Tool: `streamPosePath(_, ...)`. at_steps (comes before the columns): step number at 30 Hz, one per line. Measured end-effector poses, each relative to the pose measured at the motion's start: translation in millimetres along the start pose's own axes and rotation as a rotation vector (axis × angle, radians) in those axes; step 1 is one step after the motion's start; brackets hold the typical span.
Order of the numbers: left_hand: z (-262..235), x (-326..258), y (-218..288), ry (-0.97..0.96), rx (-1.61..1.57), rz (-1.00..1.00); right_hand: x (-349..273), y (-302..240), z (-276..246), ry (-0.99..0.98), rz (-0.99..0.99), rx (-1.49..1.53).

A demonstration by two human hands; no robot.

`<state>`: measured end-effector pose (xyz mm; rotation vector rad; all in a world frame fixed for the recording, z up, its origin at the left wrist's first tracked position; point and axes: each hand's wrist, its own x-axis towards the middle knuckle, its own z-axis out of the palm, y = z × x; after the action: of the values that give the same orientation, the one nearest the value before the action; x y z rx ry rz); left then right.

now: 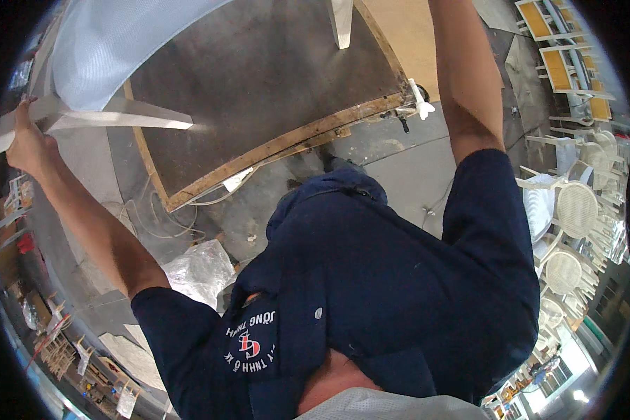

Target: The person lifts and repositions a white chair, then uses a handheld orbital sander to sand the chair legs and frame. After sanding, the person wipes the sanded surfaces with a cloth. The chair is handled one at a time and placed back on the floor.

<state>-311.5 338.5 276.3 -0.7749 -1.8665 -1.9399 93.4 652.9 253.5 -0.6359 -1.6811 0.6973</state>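
At the far left, my left hand (31, 143) is closed around the pale wooden frame of a chair (129, 112). A white mesh panel (133, 42) is fitted to this chair, and its top runs out of the picture. Two tapered legs show, one near my left hand and another leg (341, 24) at the top. Their tips are over the dark worktable (259, 91), which has a worn wooden rim. My right forearm (469, 84) reaches up past the table's right side. The right hand itself lies beyond the upper edge, so what it touches is hidden.
A white fitting (421, 103) hangs at the table's near right corner. Pale cables (189, 227) and a crumpled clear plastic sheet (203, 269) lie on the floor at left. Many pale chairs (574, 210) stand along the right, with yellow-panelled frames (563, 68) farther off.
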Motion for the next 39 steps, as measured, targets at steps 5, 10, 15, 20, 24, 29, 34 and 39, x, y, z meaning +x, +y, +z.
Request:
streamPosePath(5, -10.1, -5.5, 16.4, -0.002, -0.064, -0.111, -201.6, 61.8, -30.3, -0.304, 0.412, -0.495)
streamPosePath(10, -7.6, -12.1, 22.3, 0.053, -0.018, -0.037, -415.4, 155.0, -98.7, -0.437, 1.076, -0.76)
streamPosePath(15, -4.7, -15.2, 20.2, -0.027, -0.1, -0.016, -482.4, 206.3, -97.3, -0.425, 1.25, -1.095)
streamPosePath(20, 1.4, -22.1, 29.7, 0.003, -0.065, -0.004, -517.3, 238.9, -81.0, -0.603, 1.242, -1.148)
streamPosePath(24, -0.6, -27.8, 46.7, -0.012, -0.027, -0.025, -489.9, 223.6, -92.7, -1.042, 1.12, -1.018)
streamPosePath(29, -11.2, -29.8, 64.6, -0.123, 0.142, -0.104, -368.4, 193.4, -101.0, -1.237, 0.856, -0.298)
streamPosePath(34, -23.9, -25.0, 110.7, -0.115, 0.035, 0.289, -86.2, 52.1, -112.1, -0.502, 0.242, 0.378)
streamPosePath(39, -32.0, 3.5, 176.5, -0.249, 0.377, 0.464, 107.1, -121.5, -63.2, 0.072, -0.146, 0.042)
